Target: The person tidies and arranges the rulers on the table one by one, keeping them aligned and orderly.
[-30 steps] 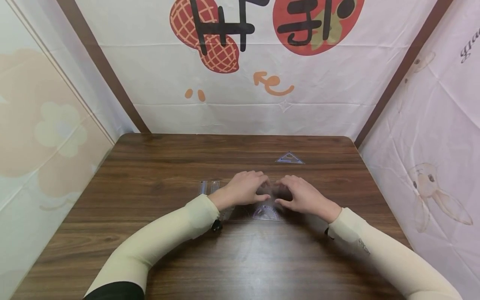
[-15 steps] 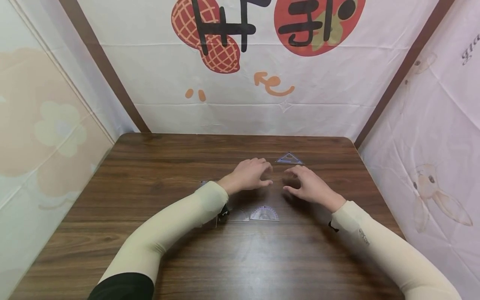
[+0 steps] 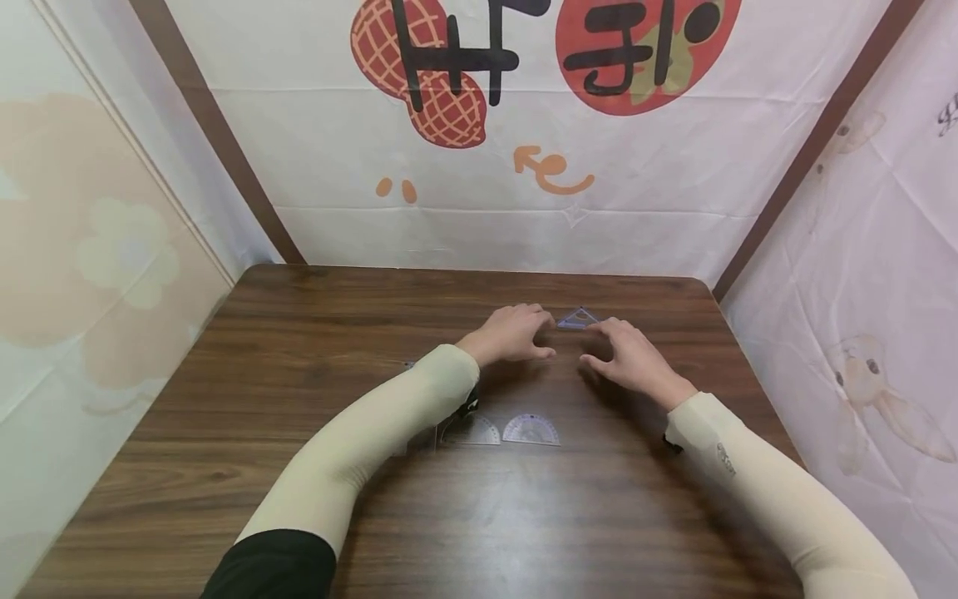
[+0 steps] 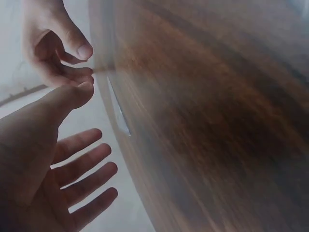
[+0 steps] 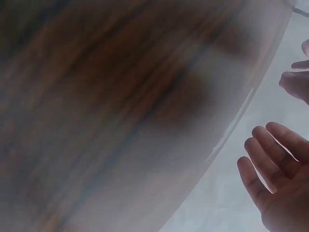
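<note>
A clear set square (image 3: 578,318) with blue markings lies near the far side of the table, between and just beyond my two hands. My left hand (image 3: 515,333) is over the table to its left, fingers relaxed and holding nothing. To its right, my right hand (image 3: 630,356) has its fingertips overlapping the set square's right corner in the head view. In the left wrist view the left fingers (image 4: 91,166) are spread apart, and the set square (image 4: 118,111) shows as a thin sliver. The right fingers (image 5: 263,150) are likewise loosely extended in the right wrist view.
Two clear protractors (image 3: 531,429) lie side by side nearer me on the brown wooden table (image 3: 569,524). Other clear pieces are mostly hidden beneath the left sleeve (image 3: 389,424). A printed white cloth (image 3: 479,237) hangs behind the table's far edge.
Both hands have moved away from me and slightly right, from over the protractors to the set square. The protractors are now uncovered, and the small rulers at left are hidden behind the left arm.
</note>
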Demonstrator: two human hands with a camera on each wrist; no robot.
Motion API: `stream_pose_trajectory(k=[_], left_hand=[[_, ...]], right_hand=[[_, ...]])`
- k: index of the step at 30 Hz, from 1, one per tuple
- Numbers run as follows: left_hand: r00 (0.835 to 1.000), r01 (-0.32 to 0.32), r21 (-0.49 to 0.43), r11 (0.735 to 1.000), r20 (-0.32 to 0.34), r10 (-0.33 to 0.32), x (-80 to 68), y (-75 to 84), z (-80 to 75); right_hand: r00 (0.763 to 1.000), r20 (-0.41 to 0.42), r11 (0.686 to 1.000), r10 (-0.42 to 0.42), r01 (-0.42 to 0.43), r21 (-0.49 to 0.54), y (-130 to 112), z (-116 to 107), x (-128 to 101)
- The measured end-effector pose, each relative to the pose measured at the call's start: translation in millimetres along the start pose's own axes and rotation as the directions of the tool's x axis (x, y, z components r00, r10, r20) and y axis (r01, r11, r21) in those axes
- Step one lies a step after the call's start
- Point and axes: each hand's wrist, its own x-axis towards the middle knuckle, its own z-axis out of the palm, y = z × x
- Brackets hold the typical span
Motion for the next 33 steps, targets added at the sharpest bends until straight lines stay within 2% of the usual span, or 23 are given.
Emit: stream_pose_trajectory(k=[8, 15, 23, 29, 33], left_hand=[[0.998, 0.062, -0.082, 0.995, 0.031, -0.060, 20.1, -3.6, 0.5], [0.997, 0.051, -0.099, 0.994, 0.055, -0.046, 38.0, -4.4, 2.6], [0.995, 0.086, -0.139, 0.987, 0.057, -0.078, 54.7, -3.3, 13.6], [0.993, 0.111, -0.166, 0.980, 0.066, -0.102, 61.4, -2.8, 14.9], [0.990, 0.134, -0.139, 0.981, 0.063, -0.126, 63.7, -2.4, 15.7]], right_hand=[[0.998, -0.029, 0.998, 0.056, -0.055, 0.013, 16.5, 0.5, 8.2], [0.996, -0.037, 0.996, 0.084, -0.084, -0.015, 25.7, -2.3, 18.5], [0.995, -0.014, 0.994, 0.102, -0.103, -0.029, 31.2, -5.3, 26.4], [0.993, -0.003, 0.992, 0.121, -0.121, -0.040, 36.5, -4.4, 30.0], [0.992, -0.002, 0.991, 0.130, -0.130, -0.045, 40.0, -4.8, 33.0]])
